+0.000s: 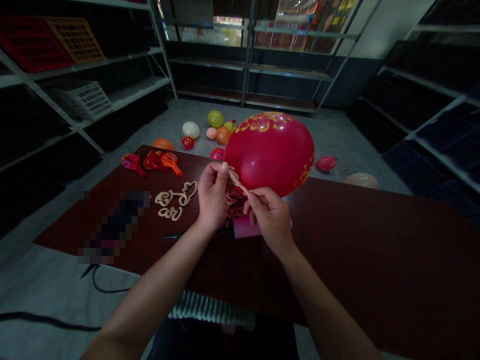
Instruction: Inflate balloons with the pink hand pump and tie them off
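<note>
A large inflated red balloon (272, 152) with yellow flower prints sits just beyond my hands, over the table. A beige rubber band (238, 182), twisted and stretched, runs between my two hands in front of the balloon's near lower side. My left hand (213, 197) pinches its left end between thumb and fingers. The other end is pinched by my right hand (270, 216). The balloon's neck is hidden behind the fingers. Under my hands lies a pink cylinder (245, 229) with a dark thin nozzle pointing left, partly covered by the right hand.
Several beige bands (172, 199) lie left on the dark table (375, 250). Deflated red and orange balloons (165, 161) rest at its far left corner. A pixelated object (118, 222) is at the left. Small inflated balloons (191, 130) lie on the floor; shelves (210, 62) surround the table.
</note>
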The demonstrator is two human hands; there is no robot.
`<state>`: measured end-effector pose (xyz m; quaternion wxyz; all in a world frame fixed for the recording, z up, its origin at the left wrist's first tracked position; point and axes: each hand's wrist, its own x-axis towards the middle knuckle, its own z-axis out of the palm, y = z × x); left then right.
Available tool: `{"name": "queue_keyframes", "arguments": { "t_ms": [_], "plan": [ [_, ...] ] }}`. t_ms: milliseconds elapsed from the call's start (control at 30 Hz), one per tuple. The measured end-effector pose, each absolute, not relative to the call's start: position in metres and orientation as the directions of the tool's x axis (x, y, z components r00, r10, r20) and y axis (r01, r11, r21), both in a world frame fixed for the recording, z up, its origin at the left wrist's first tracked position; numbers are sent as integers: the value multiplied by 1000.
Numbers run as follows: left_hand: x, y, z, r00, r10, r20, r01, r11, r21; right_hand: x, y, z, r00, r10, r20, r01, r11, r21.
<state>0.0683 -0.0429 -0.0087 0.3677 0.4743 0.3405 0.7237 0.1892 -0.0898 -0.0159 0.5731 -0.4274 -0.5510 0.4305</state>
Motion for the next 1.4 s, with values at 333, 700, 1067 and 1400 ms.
{"name": "queue_keyframes", "arguments": {
  "t_ms": [333, 700, 1067, 1400],
  "plan": [
    [62, -41, -13, -43, 834, 550, -171, -548, 819, 191, -88, -17, 78, 962, 260, -45, 264, -963],
    [61, -43, -9, 23, 886, 463, -196, -450, 871, 196, -86, -23, 100, 925, 366, 132, 352, -927],
    [60, -43, 14, -96, 992, -85, -691, -4, 723, 197, -87, -29, 11, 911, 412, 291, 391, -873],
    [53, -41, -1, -157, 907, 391, -306, -422, 854, 199, -86, -30, 1, 850, 527, 390, 485, -783]
  ]
}}
